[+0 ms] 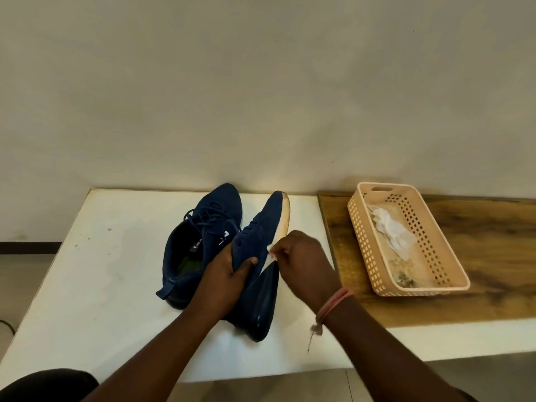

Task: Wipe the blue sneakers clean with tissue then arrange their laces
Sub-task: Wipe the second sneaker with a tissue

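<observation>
- Held sneaker (255, 274): blue, tipped on its side at the middle of the white table (87, 271), heel toward the person, toe toward the wall. The tilt turns the pale sole edge (282, 219) up and to the right, within reach of the wiping hand.
- Tissue (271, 252): a small white piece, pinched against the sole edge about midway along the shoe. Only a corner shows; the rest is hidden by the fingers. The sole edge looks yellowed toward the toe, so wiping appears unfinished.
- Right hand (301, 256): fingers curled, pinching the tissue and pressing it to the sole edge. A pink band (333, 303) sits on the wrist.
- Left hand (226, 274): wrapped round the upper of the held sneaker, thumb on the right-facing side, likely bracing it against the rubbing.
- Second sneaker (203, 242): blue, upright on the table, touching the held one on its left, opening toward the person. Its laces (203, 216) lie loose across the tongue, not yet arranged. It seems parked close by for its turn.
- Basket (406, 242): peach, perforated, on the wooden board (493, 271) to the right, apart from the shoes. It holds crumpled white tissues (391, 230) and some darker scraps at its near end; whether these are used or spare cannot be told.
</observation>
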